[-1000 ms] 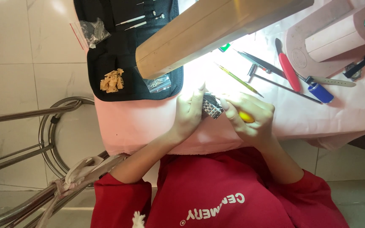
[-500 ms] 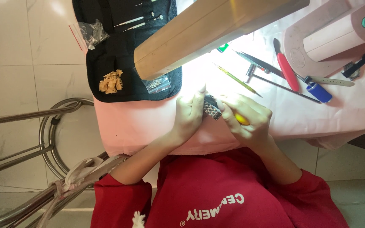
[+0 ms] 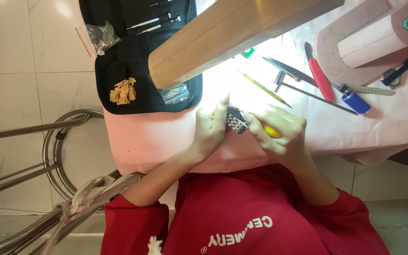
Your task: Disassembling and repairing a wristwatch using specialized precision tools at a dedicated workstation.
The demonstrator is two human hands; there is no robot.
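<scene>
My left hand [image 3: 209, 126] holds a metal link watch band [image 3: 236, 119] against the pink cloth [image 3: 157, 137] on the table, its fingers stretched up along the band. My right hand [image 3: 279, 133] is closed around a small tool with a yellow handle [image 3: 273, 132], and its fingertips touch the band's right side. Both hands meet at the table's near edge, under a bright patch of lamp light. The tool's tip is hidden between the fingers.
A black tool case [image 3: 133, 56] lies at the left with tweezers, a plastic bag and tan bits. A wooden beam [image 3: 232, 33] crosses above. Right of the hands lie a thin green-yellow tool [image 3: 265, 89], a red-handled tool [image 3: 319, 78], a blue cylinder [image 3: 355, 101] and a pink stand [image 3: 369, 38]. A metal stool frame [image 3: 48, 141] stands at the left.
Both hands stay together on the watch band. The right hand has shifted slightly around the yellow tool.
</scene>
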